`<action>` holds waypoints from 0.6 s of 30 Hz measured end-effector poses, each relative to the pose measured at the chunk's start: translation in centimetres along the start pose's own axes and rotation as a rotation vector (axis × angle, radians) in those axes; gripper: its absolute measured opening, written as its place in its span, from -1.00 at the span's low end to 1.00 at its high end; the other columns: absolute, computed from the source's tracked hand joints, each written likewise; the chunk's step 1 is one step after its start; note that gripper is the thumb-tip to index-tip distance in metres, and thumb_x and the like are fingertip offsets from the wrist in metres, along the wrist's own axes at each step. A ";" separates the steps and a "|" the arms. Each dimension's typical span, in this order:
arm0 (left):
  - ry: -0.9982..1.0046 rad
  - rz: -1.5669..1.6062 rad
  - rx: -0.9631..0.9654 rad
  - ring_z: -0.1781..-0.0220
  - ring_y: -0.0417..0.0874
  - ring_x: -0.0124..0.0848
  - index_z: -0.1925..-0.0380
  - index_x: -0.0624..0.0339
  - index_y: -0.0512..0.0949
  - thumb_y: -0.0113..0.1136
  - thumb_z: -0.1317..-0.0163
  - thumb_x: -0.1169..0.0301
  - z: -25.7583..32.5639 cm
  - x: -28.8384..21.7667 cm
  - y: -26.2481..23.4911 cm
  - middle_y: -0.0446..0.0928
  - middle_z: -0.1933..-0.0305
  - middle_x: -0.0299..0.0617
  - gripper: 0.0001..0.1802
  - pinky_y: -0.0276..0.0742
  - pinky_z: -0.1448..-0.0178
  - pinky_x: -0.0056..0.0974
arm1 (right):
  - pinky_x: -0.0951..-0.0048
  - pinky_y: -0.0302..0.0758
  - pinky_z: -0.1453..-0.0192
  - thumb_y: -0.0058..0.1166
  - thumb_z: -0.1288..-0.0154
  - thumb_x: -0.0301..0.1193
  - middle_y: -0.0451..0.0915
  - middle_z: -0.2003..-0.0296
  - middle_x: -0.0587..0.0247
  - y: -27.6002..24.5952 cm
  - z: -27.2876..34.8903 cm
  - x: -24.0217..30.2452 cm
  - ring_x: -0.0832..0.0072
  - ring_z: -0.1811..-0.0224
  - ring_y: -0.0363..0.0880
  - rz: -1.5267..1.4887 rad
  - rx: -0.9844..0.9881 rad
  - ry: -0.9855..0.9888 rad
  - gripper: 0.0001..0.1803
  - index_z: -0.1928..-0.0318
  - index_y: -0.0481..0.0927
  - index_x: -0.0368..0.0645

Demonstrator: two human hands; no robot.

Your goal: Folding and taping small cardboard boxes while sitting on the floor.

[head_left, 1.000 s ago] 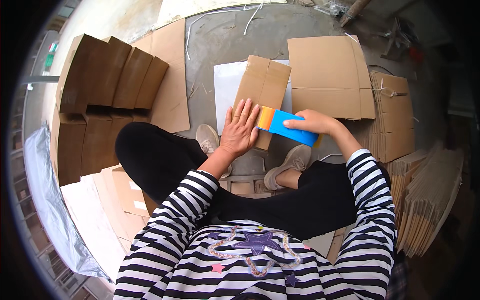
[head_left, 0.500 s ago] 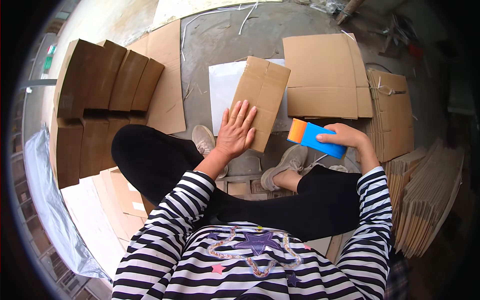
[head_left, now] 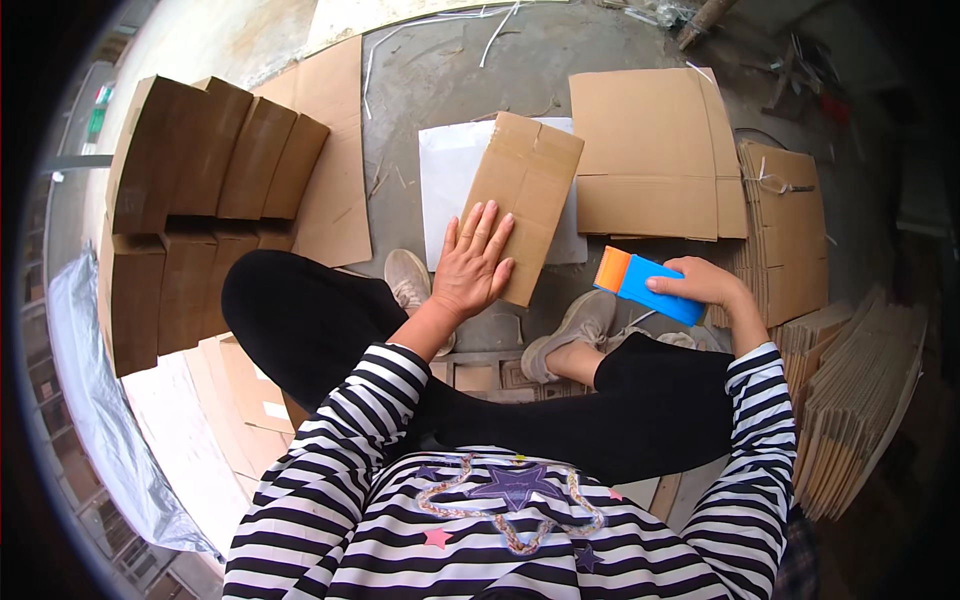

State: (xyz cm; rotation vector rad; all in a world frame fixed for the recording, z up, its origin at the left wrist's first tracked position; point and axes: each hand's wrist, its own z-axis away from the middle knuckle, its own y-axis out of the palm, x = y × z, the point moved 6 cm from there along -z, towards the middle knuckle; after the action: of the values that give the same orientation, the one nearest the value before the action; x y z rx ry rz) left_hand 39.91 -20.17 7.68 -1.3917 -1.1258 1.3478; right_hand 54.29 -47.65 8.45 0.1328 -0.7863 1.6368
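Note:
A closed brown cardboard box [head_left: 540,160] lies at a slant between my feet, its near end toward me. My left hand [head_left: 476,262] rests flat on its near half, fingers stretched out and slightly spread. Under the box is a white sheet [head_left: 445,160], partly covered by it. Off to the right of the box, my right hand [head_left: 705,285] is closed around a blue tape dispenser [head_left: 655,285] with an orange end. That orange end points left, toward the box, with a gap between them. My palm hides the dispenser's rear part.
Stacked brown boxes [head_left: 200,160] stand at left beside a flat cardboard sheet [head_left: 335,150]. Flattened cartons [head_left: 650,140] lie at upper right, near a strapped bundle [head_left: 790,230]. More folded cardboard [head_left: 850,400] is at lower right. White strapping scraps [head_left: 492,40] lie on the floor.
My right hand has shifted slightly to the right with the tape dispenser, farther from the box. My left hand stays on the box, which has hardly moved.

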 end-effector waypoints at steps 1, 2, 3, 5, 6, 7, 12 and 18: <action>0.001 0.004 -0.003 -0.44 -0.05 -0.14 -0.28 0.08 0.16 -0.17 -0.24 0.12 0.0 -0.1 0.0 0.01 -0.40 -0.03 -0.39 -0.23 -0.42 -0.02 | 0.29 0.47 0.20 -0.10 0.01 0.34 0.58 0.33 -0.07 0.3 -1.0 0.0 0.20 0.29 0.57 0.060 0.000 0.032 -0.13 0.21 0.59 -0.35; 0.016 0.009 0.003 -0.44 -0.05 -0.14 -0.28 0.08 0.16 -0.17 -0.24 0.12 0.1 -0.1 0.2 0.01 -0.40 -0.03 -0.39 -0.23 -0.42 -0.02 | 0.28 0.48 0.17 -0.11 0.01 0.34 0.58 0.29 -0.11 0.7 -2.3 0.2 0.16 0.25 0.58 0.120 0.012 0.038 -0.11 0.19 0.58 -0.37; 0.002 0.002 -0.001 -0.44 -0.05 -0.15 -0.29 0.06 0.15 -0.17 -0.23 0.10 0.2 0.2 0.2 0.00 -0.40 -0.03 -0.38 -0.22 -0.42 0.00 | 0.27 0.48 0.14 -0.12 0.02 0.35 0.58 0.25 -0.14 1.1 -3.4 0.8 0.14 0.21 0.58 0.131 0.017 0.056 -0.09 0.17 0.58 -0.37; -0.009 0.000 -0.003 -0.44 -0.03 -0.14 -0.29 0.02 0.15 -0.15 -0.22 0.09 0.3 0.5 0.2 0.00 -0.40 -0.01 -0.37 -0.20 -0.41 0.01 | 0.28 0.46 0.09 -0.10 0.00 0.32 0.57 0.23 -0.16 1.8 -5.9 1.2 0.14 0.19 0.57 0.167 0.025 0.065 -0.11 0.16 0.57 -0.39; 0.009 0.005 0.006 -0.44 -0.03 -0.14 -0.29 0.02 0.15 -0.15 -0.22 0.09 0.2 0.2 0.3 0.00 -0.40 -0.01 -0.37 -0.20 -0.41 0.01 | 0.28 0.46 0.07 -0.07 0.01 0.30 0.57 0.22 -0.17 1.8 -6.5 1.8 0.14 0.18 0.57 0.164 0.049 0.080 -0.13 0.17 0.58 -0.38; 0.008 -0.003 0.008 -0.44 -0.03 -0.14 -0.29 0.02 0.15 -0.14 -0.22 0.10 0.1 0.1 0.3 0.00 -0.40 -0.02 -0.37 -0.20 -0.41 0.01 | 0.28 0.45 0.07 -0.06 0.02 0.29 0.57 0.23 -0.17 1.9 -7.3 2.1 0.14 0.18 0.57 0.194 0.057 0.091 -0.14 0.18 0.58 -0.38; -0.019 -0.018 -0.016 -0.44 -0.04 -0.13 -0.29 0.02 0.16 -0.12 -0.21 0.12 0.2 0.5 0.0 0.00 -0.40 -0.02 -0.37 -0.20 -0.41 0.01 | 0.26 0.46 0.10 -0.05 0.02 0.28 0.57 0.22 -0.20 1.8 -10.7 6.5 0.09 0.22 0.57 0.213 0.101 0.063 -0.12 0.14 0.56 -0.43; 0.006 0.007 -0.033 -0.45 -0.06 -0.13 -0.30 0.05 0.12 -0.20 -0.26 0.14 -0.1 0.0 0.0 -0.02 -0.41 -0.01 -0.39 -0.20 -0.42 -0.01 | 0.28 0.34 -0.14 -0.05 0.01 0.20 0.46 -0.02 -0.16 5.3 -13.0 8.0 0.06 -0.06 0.44 0.290 0.016 0.182 -0.19 0.04 0.52 -0.35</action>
State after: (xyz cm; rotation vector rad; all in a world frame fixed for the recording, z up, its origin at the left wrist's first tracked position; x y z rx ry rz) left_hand 40.00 -20.19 7.73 -1.4238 -1.1447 1.3350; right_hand 51.97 -33.86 0.36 -0.1236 -0.6748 1.8982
